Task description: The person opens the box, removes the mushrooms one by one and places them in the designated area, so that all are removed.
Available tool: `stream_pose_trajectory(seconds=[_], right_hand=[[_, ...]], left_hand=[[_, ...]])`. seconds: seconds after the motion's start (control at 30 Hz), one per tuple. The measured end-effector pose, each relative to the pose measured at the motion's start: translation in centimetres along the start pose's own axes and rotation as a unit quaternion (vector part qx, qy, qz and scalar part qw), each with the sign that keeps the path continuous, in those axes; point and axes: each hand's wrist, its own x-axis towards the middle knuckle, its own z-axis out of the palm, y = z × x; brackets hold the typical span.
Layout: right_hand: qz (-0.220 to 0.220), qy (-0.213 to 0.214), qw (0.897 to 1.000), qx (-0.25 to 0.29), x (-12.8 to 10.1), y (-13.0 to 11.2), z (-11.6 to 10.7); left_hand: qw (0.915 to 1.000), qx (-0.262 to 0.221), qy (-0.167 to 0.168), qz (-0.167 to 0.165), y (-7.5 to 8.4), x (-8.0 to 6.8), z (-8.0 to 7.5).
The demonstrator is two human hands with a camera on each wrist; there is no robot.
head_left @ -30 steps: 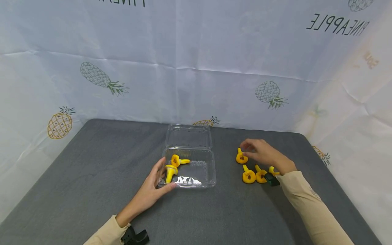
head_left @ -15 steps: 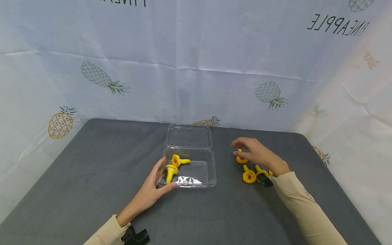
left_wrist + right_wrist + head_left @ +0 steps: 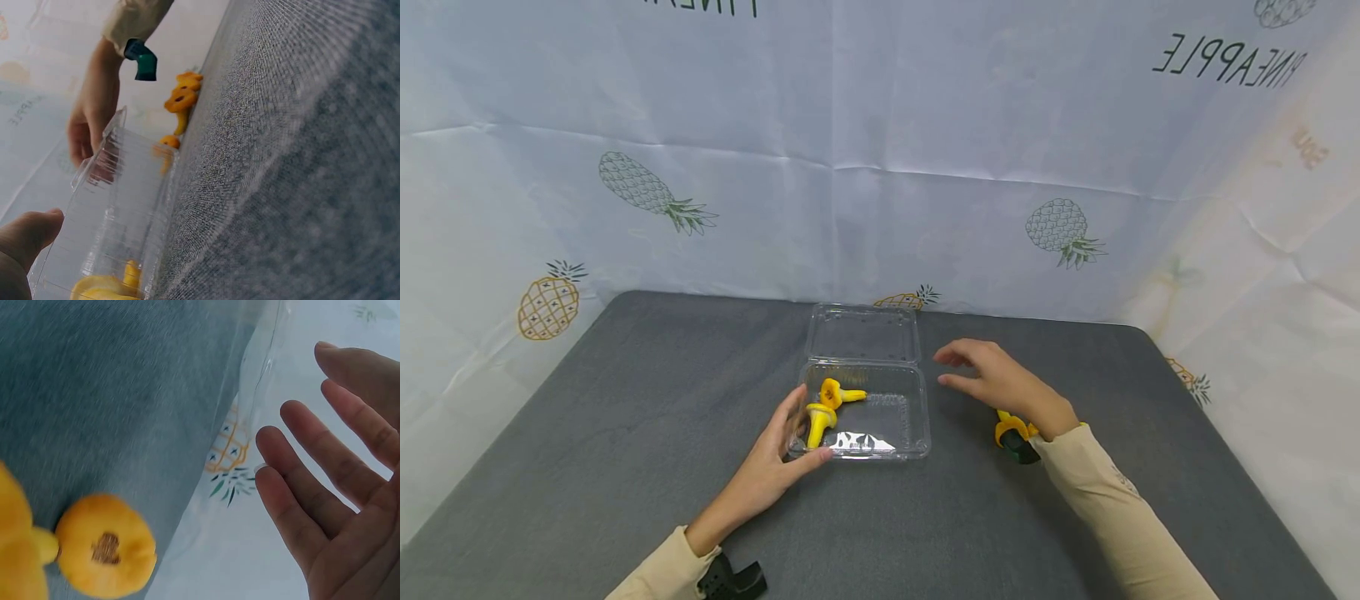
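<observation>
The right hand [image 3: 1003,383] hung over the bench [image 3: 625,458] just right of the clear box [image 3: 922,421], its fingers [image 3: 290,512] loosely spread and holding nothing. The loose mushrooms [image 3: 1004,428] lay on the bench behind those fingers, below the wrist — well apart from the fingertips and partly hidden by arm and wrist camera [image 3: 1021,450]. The left hand [image 3: 767,462] rested against the box's near left corner, thumb and fingers parted widely around it. Two mushrooms [image 3: 832,393] lay inside, near the left fingers — one stem pointing right, the other toward the near edge. The lid [image 3: 862,333] stood open on the far side.
</observation>
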Motion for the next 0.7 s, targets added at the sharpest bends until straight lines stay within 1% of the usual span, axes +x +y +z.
stream_pose_trajectory(seconds=[0.53, 0.7], right_hand=[[-0.051, 0.007, 0.998, 0.023, 1.5, -2.6, 2.2], [-0.050, -0.003, 0.999, 0.019, 1.9, -3.5, 2.9]], left_hand=[[1.0000, 0.001, 0.001, 0.001, 0.3, 0.0, 0.0], [1.0000, 0.002, 0.002, 0.000, 0.2, 0.0, 0.1]])
